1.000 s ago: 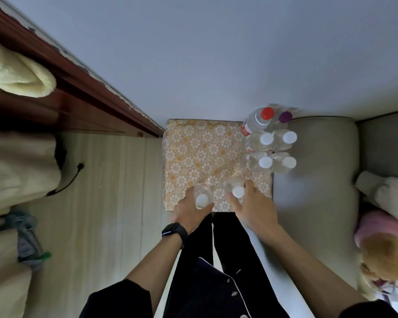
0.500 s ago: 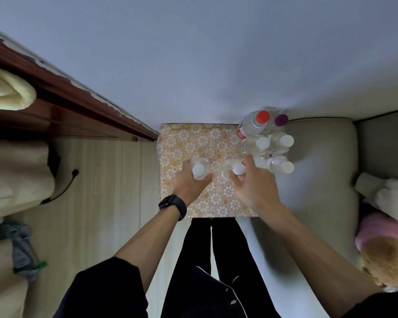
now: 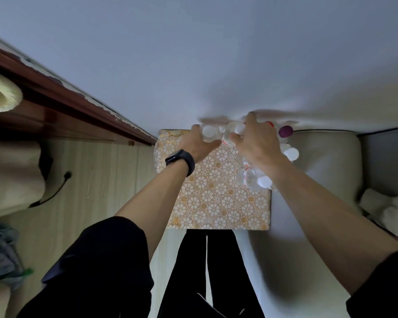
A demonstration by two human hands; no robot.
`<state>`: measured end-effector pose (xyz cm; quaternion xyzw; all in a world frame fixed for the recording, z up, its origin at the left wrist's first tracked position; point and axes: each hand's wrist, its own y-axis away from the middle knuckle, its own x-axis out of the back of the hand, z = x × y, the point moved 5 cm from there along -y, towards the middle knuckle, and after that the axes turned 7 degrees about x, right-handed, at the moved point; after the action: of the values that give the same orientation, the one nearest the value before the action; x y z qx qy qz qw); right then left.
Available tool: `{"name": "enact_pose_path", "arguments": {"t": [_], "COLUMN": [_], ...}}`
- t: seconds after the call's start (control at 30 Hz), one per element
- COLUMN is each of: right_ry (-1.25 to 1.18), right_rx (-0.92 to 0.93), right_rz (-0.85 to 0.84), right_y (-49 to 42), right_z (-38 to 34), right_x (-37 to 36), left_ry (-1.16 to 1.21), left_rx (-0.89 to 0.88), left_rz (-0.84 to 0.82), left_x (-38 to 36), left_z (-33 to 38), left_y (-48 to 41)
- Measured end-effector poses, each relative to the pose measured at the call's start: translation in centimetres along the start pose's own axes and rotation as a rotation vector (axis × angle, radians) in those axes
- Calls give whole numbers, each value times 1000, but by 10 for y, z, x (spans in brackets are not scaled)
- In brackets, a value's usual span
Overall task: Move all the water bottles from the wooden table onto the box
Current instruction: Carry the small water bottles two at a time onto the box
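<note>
- Setting both bottles down upright at the far edge of the patterned box [image 3: 216, 203] is the step in hand, judging by the reach.
- The left hand [image 3: 199, 145] has its grip clamped around a white-capped bottle [image 3: 208, 131]; the right hand [image 3: 257, 145] is closed on a second bottle [image 3: 236, 130] just beside it.
- More bottles stand along the box's right side, among them a purple-capped bottle [image 3: 285, 131] and a near bottle [image 3: 254, 179] under the right forearm.
- Lower them straight, bases flat, and let go only once they are steady.
- Keep the right forearm high: a brush could topple the near bottle.
</note>
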<state>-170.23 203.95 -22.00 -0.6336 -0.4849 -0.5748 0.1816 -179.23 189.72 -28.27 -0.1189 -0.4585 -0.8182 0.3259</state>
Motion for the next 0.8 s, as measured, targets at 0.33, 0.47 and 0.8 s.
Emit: {"name": "enact_pose_path", "arguments": {"t": [0.33,0.47,0.8], "right_ry": [194,275,290], "right_rx": [170,179,187], "right_rz": [-38,-37,-24], "right_y": [-13,-15,-13], "right_z": [4,1,-5], "right_x": [4,5,12], "left_ry": [-278,-244,12], "left_rx": [-104,-112,-71], "left_rz": [57,94,93], "left_x": [1,-3,-16], "left_z": [-2,-3,-6], "left_y": [-7,-7,2]}}
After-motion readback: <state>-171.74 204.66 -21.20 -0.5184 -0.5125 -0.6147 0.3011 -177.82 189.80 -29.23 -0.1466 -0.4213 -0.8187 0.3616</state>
